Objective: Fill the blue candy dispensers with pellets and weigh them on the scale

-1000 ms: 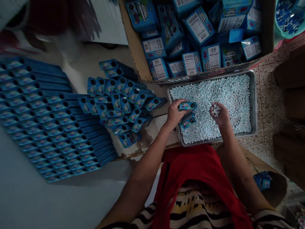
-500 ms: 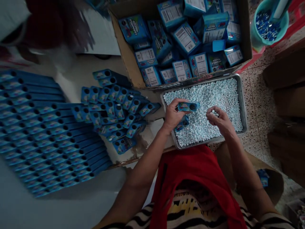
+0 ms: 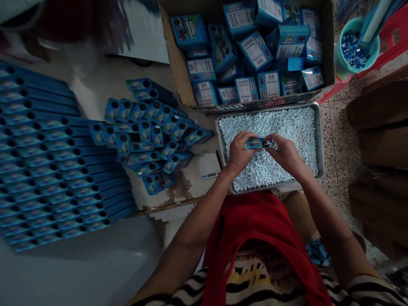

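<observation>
My left hand (image 3: 239, 152) is closed round a small blue candy box (image 3: 255, 143), its top with a round hole turned up. Against the hole end of that box is my right hand (image 3: 284, 154), fingers pinched on some small white and pale-blue candies (image 3: 273, 145). Both hands are over a metal tray (image 3: 319, 146) filled with a layer of the same candies. On the table to the left, several blue boxes (image 3: 153, 131) with round holes lie in a loose pile.
Neat rows of blue boxes (image 3: 63, 170) stand at the far left. A cardboard carton (image 3: 177, 63) of blue boxes is beyond the tray. A small scale (image 3: 208, 165) sits left of the tray. A turquoise bucket (image 3: 341, 59) holds shiny blue pieces. Brown cartons (image 3: 379, 148) are at right.
My right hand has moved left with the candies to the box's hole. The box in my left hand is more level over the tray. A second box seen by that hand is out of sight.
</observation>
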A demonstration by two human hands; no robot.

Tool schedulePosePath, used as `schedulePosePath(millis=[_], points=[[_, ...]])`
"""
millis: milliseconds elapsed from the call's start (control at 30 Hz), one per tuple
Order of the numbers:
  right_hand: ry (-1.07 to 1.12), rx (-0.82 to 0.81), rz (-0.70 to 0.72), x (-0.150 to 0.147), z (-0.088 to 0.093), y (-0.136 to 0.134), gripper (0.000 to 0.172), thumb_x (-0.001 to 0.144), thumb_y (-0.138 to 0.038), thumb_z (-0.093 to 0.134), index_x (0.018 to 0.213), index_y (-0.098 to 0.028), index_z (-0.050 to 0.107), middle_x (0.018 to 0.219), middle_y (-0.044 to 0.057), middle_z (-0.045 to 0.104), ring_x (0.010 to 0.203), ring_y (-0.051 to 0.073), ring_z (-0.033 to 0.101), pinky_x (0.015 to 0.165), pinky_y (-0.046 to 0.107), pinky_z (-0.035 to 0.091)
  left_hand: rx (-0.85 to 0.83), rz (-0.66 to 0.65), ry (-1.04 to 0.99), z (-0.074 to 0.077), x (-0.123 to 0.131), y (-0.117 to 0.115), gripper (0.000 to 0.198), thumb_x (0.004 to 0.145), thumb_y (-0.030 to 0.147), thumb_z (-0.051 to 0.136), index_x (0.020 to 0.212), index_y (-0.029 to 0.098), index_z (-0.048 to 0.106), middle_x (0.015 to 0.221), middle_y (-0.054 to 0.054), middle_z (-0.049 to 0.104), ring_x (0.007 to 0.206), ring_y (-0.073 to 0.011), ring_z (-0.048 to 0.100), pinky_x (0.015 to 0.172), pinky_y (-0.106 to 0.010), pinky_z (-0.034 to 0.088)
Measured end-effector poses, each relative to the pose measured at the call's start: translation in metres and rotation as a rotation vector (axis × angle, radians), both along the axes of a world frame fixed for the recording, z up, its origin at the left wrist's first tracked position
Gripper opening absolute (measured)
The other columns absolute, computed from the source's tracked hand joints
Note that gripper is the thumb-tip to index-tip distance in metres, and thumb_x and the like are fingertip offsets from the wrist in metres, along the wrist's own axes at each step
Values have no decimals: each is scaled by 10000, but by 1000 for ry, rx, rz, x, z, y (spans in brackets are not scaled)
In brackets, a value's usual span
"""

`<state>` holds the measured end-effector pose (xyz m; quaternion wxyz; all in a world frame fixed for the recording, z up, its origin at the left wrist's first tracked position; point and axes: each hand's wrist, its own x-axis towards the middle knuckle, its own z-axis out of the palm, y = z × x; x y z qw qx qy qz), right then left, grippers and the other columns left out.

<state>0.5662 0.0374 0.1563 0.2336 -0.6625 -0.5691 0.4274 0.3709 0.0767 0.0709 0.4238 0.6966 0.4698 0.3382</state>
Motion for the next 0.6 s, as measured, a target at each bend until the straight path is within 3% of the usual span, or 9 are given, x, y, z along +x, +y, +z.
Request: schedulePosePath(millis=[133,267,367,467,600], points=[[189,-23,-136,4,-10,-8,252,861,-250,808,1102,-251,735,947,9,697,768,155,559,708,293,446,-35,37,-45,-3,6,-7,277,841,206,912,1074,235,766,1063,-24,758,1030,-216,726,910,-320,554],[733,-127,-505,16,-30,-24,340,805,-371,913,1064,-263,720,796,-48,570,588,75,415,522,205,360,-134,130,-137,-15,12,-6,342,781,266,964,1056,224,765,1056,-24,767,1020,-216,742,894,-313,568],[952,-159,-771,29,-52,-40,372,718,-268,972,944,-235,679,677,-89,498,534,41,381,474,135,340,-241,205,-228,-14,0,-2,410,772,373,968,1076,212,744,1054,-31,779,969,-213,753,872,-319,599],[1015,-277,-945,46,-75,-56,335,720,-147,933,879,-216,646,670,-75,569,533,36,448,443,100,352,-225,310,-251,-2,-39,-5,471,771,432,958,1122,228,717,1120,-36,782,1023,-228,753,953,-362,616],[1143,-552,-1025,64,-94,-65,265,910,-261,805,797,-219,569,601,-73,558,438,35,386,374,104,304,-148,630,-52,8,-126,-44,512,750,422,943,1134,246,654,1123,-18,729,1051,-233,707,1003,-386,593]])
